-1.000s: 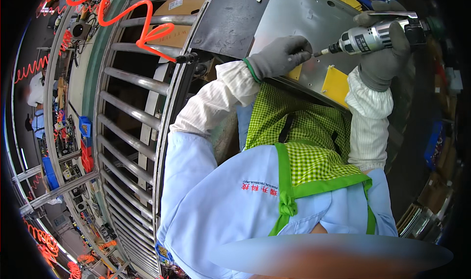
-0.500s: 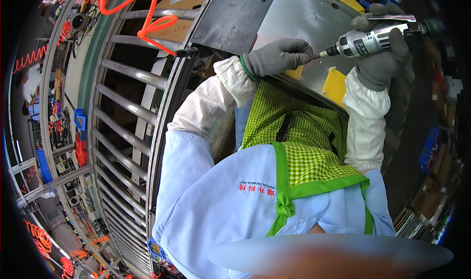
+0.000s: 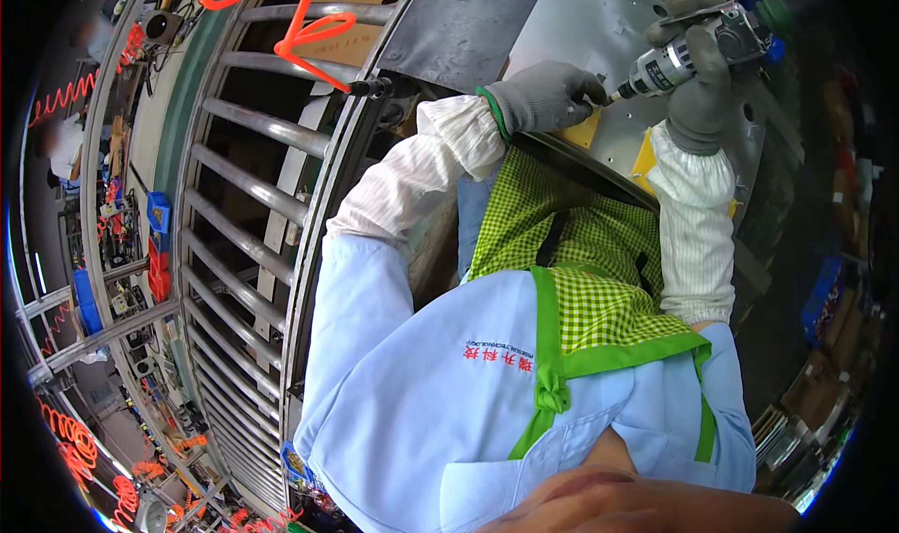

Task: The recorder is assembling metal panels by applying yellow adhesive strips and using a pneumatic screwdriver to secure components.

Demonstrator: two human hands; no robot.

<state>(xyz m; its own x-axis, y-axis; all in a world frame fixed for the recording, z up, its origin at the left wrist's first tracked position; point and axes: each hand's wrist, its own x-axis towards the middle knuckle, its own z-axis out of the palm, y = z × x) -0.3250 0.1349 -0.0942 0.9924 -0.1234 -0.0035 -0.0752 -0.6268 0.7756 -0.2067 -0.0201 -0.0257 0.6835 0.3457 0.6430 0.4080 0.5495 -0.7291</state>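
Note:
My right hand [image 3: 704, 102], in a grey glove, is closed around a silver pneumatic screwdriver [image 3: 663, 68]. The tool slants over the metal panel [image 3: 567, 32], its bit pointing down to the left. Beside the bit tip is my left hand [image 3: 543, 97], also gloved, with thumb and fingers drawn together near the panel's near edge. Whatever its fingertips hold is too small to make out. Small holes show in the grey panel. Yellow pieces [image 3: 585, 130] stick out at its near edge, by both hands.
A dark flat sheet [image 3: 448, 29] lies left of the panel. Further left runs a roller conveyor [image 3: 257, 144], with a cardboard box [image 3: 342, 37] among its rollers and an orange coiled air hose [image 3: 314, 32] above. Blue bins and cartons [image 3: 815, 388] stand at the right.
The screwdriver has tilted more steeply, its rear end swinging away from me and to the left along with my right hand. My left hand has shifted slightly right, fingers still together.

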